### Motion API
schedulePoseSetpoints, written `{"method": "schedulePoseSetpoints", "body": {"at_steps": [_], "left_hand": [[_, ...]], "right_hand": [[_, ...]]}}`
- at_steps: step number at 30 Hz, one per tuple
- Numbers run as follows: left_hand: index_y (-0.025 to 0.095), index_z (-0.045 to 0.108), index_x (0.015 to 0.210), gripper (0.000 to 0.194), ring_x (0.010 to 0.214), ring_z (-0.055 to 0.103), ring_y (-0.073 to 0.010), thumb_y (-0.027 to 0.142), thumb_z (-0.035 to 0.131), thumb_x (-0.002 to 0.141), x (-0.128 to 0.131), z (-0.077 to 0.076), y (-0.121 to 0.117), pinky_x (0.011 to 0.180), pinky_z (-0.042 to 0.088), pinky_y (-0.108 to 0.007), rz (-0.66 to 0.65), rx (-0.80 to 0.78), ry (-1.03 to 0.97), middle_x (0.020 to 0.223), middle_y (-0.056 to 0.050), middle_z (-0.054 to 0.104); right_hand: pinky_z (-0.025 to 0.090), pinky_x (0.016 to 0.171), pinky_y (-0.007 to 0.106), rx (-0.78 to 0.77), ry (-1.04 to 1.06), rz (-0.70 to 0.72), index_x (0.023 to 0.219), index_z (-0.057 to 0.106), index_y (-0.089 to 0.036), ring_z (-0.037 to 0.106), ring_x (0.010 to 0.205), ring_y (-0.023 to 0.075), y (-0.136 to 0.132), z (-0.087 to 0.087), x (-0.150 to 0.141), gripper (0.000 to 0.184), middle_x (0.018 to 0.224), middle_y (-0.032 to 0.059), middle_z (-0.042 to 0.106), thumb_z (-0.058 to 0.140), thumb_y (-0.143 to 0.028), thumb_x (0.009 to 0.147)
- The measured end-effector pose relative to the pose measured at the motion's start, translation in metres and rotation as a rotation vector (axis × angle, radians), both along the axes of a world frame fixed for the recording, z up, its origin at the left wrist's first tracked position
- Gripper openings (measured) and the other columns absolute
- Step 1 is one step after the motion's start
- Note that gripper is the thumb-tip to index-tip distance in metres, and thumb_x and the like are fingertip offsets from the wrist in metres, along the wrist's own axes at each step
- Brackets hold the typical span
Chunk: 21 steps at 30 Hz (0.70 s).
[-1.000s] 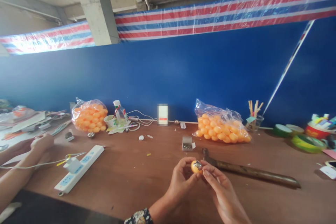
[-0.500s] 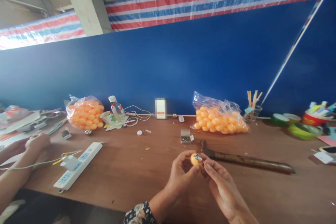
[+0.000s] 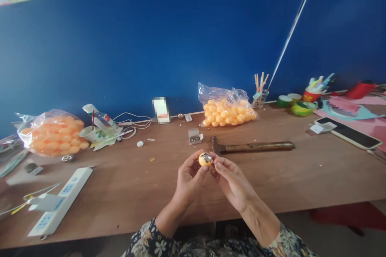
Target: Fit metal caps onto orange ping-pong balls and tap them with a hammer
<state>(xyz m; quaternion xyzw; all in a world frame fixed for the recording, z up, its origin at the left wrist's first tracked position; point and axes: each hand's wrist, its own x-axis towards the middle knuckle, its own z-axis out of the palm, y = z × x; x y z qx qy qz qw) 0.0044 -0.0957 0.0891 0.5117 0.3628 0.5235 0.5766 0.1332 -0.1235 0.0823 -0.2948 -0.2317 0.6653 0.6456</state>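
Note:
An orange table-tennis ball (image 3: 204,160) with shiny silver pieces, like thumbtack heads, over its upper part is raised above the table in front of me. My left hand (image 3: 189,174) grips it between thumb and fingers from the left. At the ball's right side my right hand (image 3: 230,178) has thumb and fingertips pinched together, close against it; what they hold is too small to make out. Just beyond lies a small open box (image 3: 194,137) with small metal pieces inside. A hammer (image 3: 256,147) with a wooden handle rests to the right of the box.
Bags of orange balls stand at the left (image 3: 54,134) and back (image 3: 227,111). A white power strip (image 3: 63,204) lies front left. Along the back are a tilted bottle (image 3: 104,120), cables and a cup of sticks (image 3: 261,94). Tape rolls (image 3: 303,107) and a phone (image 3: 348,132) are rightward.
The view has turned right and down, bringing the phone into sight and losing the other person's hands at left. The ball is still in my left hand, turned with more silver facing me.

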Motion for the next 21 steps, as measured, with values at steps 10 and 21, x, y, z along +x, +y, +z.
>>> {"method": "schedulePoseSetpoints", "body": {"at_steps": [10, 21], "left_hand": [[0.018, 0.059, 0.12, 0.044, 0.107, 0.062, -0.0224, 0.023, 0.069, 0.077, -0.0017, -0.001, -0.0026, 0.093, 0.049, -0.033, -0.053, 0.023, -0.045, 0.118, -0.01, 0.066], [0.018, 0.062, 0.113, 0.044, 0.105, 0.062, -0.0234, 0.021, 0.074, 0.071, -0.0048, -0.0044, -0.0036, 0.092, 0.05, -0.035, -0.041, -0.002, -0.108, 0.115, -0.011, 0.066]], "right_hand": [[0.046, 0.085, 0.031, 0.025, -0.03, -0.025, 0.074, 0.071, -0.021, 0.06, 0.091, 0.0177, -0.0008, 0.0065, -0.0012, 0.014, 0.106, 0.0031, 0.068, 0.078, -0.032, 0.068], [0.045, 0.087, 0.028, 0.043, -0.081, -0.016, 0.072, 0.069, -0.022, 0.059, 0.096, 0.0176, -0.0017, 0.0069, -0.0051, 0.01, 0.106, 0.0013, 0.066, 0.075, -0.03, 0.072]]}}
